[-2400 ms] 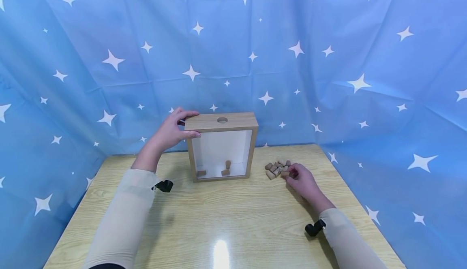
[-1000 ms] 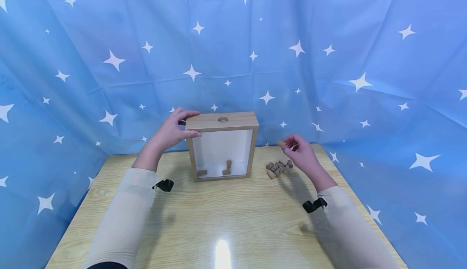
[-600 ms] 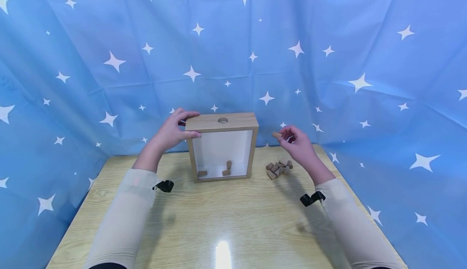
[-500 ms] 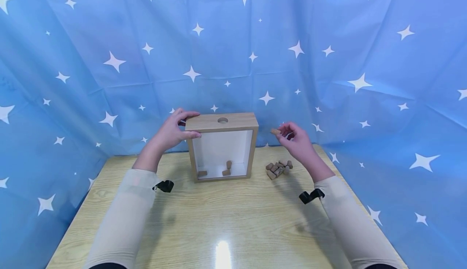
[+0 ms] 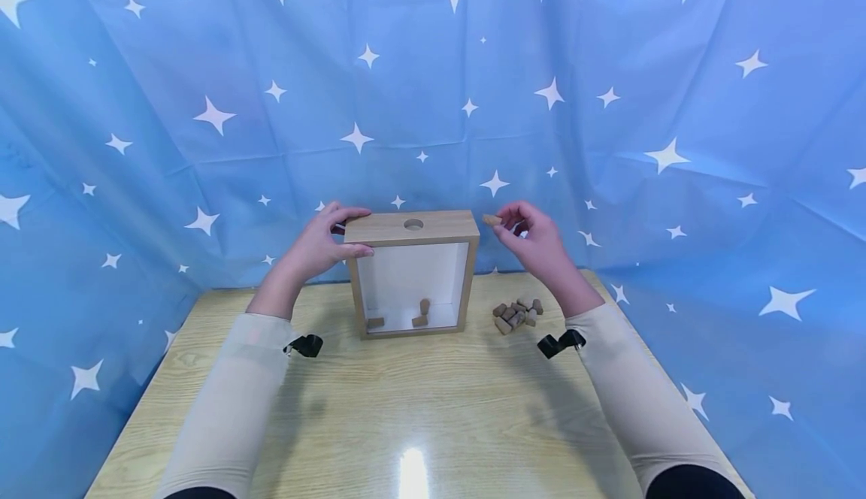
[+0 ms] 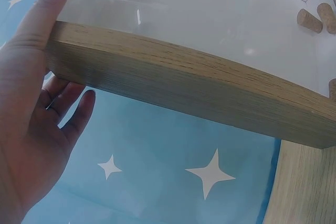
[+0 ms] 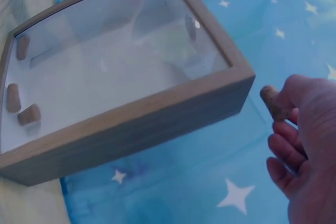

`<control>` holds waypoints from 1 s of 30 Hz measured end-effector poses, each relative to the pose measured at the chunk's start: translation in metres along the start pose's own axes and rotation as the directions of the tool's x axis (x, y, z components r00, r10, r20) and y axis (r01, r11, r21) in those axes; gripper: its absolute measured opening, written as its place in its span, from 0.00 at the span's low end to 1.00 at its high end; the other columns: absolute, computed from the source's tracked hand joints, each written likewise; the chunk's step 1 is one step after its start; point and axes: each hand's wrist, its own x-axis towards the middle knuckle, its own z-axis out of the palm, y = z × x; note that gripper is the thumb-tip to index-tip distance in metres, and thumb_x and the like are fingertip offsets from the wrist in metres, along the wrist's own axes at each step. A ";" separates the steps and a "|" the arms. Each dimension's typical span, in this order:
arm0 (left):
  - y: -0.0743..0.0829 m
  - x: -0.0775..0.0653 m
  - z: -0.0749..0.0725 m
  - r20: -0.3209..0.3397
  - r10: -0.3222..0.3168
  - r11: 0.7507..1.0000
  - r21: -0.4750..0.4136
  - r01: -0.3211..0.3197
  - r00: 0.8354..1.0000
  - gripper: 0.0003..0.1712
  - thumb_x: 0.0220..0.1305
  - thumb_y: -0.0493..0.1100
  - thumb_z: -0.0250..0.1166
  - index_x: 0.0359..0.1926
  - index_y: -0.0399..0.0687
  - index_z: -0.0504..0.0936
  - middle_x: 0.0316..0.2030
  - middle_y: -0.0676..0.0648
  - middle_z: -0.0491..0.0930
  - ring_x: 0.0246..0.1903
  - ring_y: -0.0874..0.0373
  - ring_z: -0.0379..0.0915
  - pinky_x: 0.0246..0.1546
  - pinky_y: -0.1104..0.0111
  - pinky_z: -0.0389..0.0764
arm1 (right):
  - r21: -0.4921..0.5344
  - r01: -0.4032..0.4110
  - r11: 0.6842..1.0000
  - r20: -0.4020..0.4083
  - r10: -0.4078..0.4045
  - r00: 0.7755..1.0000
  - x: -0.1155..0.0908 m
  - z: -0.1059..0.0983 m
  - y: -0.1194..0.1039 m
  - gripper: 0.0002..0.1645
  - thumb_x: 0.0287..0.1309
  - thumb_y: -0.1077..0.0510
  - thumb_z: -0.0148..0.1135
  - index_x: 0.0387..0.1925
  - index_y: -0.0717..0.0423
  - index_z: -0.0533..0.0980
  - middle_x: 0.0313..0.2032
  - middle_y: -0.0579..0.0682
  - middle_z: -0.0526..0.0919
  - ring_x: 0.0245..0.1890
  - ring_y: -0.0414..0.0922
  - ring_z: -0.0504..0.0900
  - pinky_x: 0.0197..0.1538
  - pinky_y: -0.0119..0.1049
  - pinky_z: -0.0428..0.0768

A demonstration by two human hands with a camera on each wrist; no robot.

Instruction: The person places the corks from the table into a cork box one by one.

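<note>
A square wooden shadow box (image 5: 411, 230) with a clear front stands upright on the table, a round hole (image 5: 413, 224) in its top. Three cork stoppers (image 5: 420, 320) lie inside on its floor; the left wrist view shows such a cork (image 6: 310, 21) through the pane. My left hand (image 5: 321, 240) grips the box's upper left corner, thumb on the front and fingers over the top and behind. Just off the upper right corner, my right hand (image 5: 531, 240) pinches one cork (image 5: 492, 220) between thumb and fingers, raised above the table. In the right wrist view that cork (image 7: 274, 103) is apart from the frame.
A small pile of corks (image 5: 517, 314) lies on the wooden table (image 5: 379, 409) right of the box. Behind and at both sides hangs a blue curtain (image 5: 433, 108) with white stars. Black wrist mounts (image 5: 561, 343) sit on both sleeves.
My right hand has picked a cork from the pile, lifted it and carried it up and left to near the box's top right corner. The left hand and the box have stayed in place.
</note>
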 end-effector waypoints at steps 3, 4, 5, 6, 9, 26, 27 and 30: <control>-0.001 0.000 0.000 0.001 0.001 1.000 0.001 -0.001 1.000 0.43 0.64 0.50 0.85 0.78 0.60 0.79 0.54 0.46 0.71 0.59 0.43 0.71 0.58 0.47 0.76 | 0.006 0.030 1.000 0.010 -0.030 1.000 0.007 0.005 -0.008 0.10 0.74 0.62 0.72 0.53 0.59 0.83 0.42 0.55 0.83 0.41 0.50 0.80 0.44 0.35 0.78; -0.001 0.000 0.000 0.004 0.003 1.000 0.001 -0.003 1.000 0.43 0.64 0.50 0.85 0.78 0.60 0.79 0.54 0.46 0.71 0.59 0.43 0.71 0.58 0.46 0.76 | 0.007 0.040 0.999 0.014 -0.040 0.999 0.009 0.006 -0.010 0.10 0.74 0.62 0.72 0.52 0.58 0.83 0.42 0.54 0.83 0.40 0.50 0.80 0.44 0.35 0.78; -0.001 -0.001 0.000 0.006 0.004 1.000 0.003 -0.004 1.000 0.44 0.64 0.51 0.85 0.78 0.60 0.78 0.54 0.45 0.70 0.59 0.42 0.71 0.58 0.46 0.76 | 0.009 0.052 0.999 0.018 -0.052 0.998 0.011 0.008 -0.013 0.10 0.74 0.63 0.72 0.52 0.59 0.83 0.42 0.55 0.83 0.40 0.50 0.80 0.44 0.34 0.78; -0.002 -0.001 0.000 0.007 0.007 1.000 0.003 -0.007 1.000 0.44 0.64 0.51 0.85 0.78 0.59 0.78 0.55 0.45 0.70 0.59 0.42 0.71 0.59 0.46 0.76 | 0.010 0.063 0.998 0.022 -0.063 0.998 0.014 0.010 -0.015 0.10 0.74 0.63 0.72 0.52 0.59 0.84 0.42 0.55 0.84 0.40 0.50 0.80 0.44 0.35 0.78; -0.002 -0.001 0.000 0.010 0.008 1.000 0.002 -0.008 1.000 0.44 0.64 0.51 0.85 0.78 0.59 0.78 0.56 0.45 0.71 0.60 0.42 0.71 0.60 0.46 0.76 | 0.012 0.091 0.996 0.039 -0.091 0.995 0.020 0.016 -0.025 0.10 0.73 0.64 0.73 0.52 0.60 0.84 0.41 0.55 0.84 0.40 0.49 0.80 0.45 0.36 0.78; -0.002 0.000 0.000 0.017 0.008 1.000 0.009 -0.008 1.000 0.44 0.65 0.52 0.84 0.79 0.57 0.77 0.56 0.45 0.71 0.61 0.42 0.70 0.61 0.45 0.77 | -0.079 0.212 0.974 0.189 -0.194 0.963 0.046 0.047 -0.057 0.11 0.71 0.65 0.72 0.53 0.60 0.88 0.42 0.52 0.85 0.40 0.47 0.82 0.43 0.39 0.83; -0.002 0.001 0.000 0.014 0.009 1.000 0.007 -0.009 1.000 0.44 0.65 0.52 0.84 0.79 0.56 0.77 0.56 0.45 0.71 0.60 0.42 0.70 0.61 0.44 0.76 | -0.083 0.218 0.972 0.197 -0.198 0.960 0.047 0.048 -0.059 0.11 0.72 0.64 0.72 0.53 0.60 0.88 0.42 0.51 0.85 0.40 0.47 0.82 0.43 0.39 0.83; -0.003 0.001 0.000 0.010 0.011 1.000 0.009 -0.011 1.000 0.44 0.66 0.49 0.84 0.79 0.56 0.77 0.55 0.44 0.71 0.59 0.42 0.70 0.60 0.44 0.76 | -0.093 0.223 0.970 0.221 -0.198 0.955 0.051 0.054 -0.062 0.12 0.73 0.63 0.72 0.54 0.59 0.89 0.44 0.51 0.86 0.41 0.47 0.82 0.44 0.39 0.84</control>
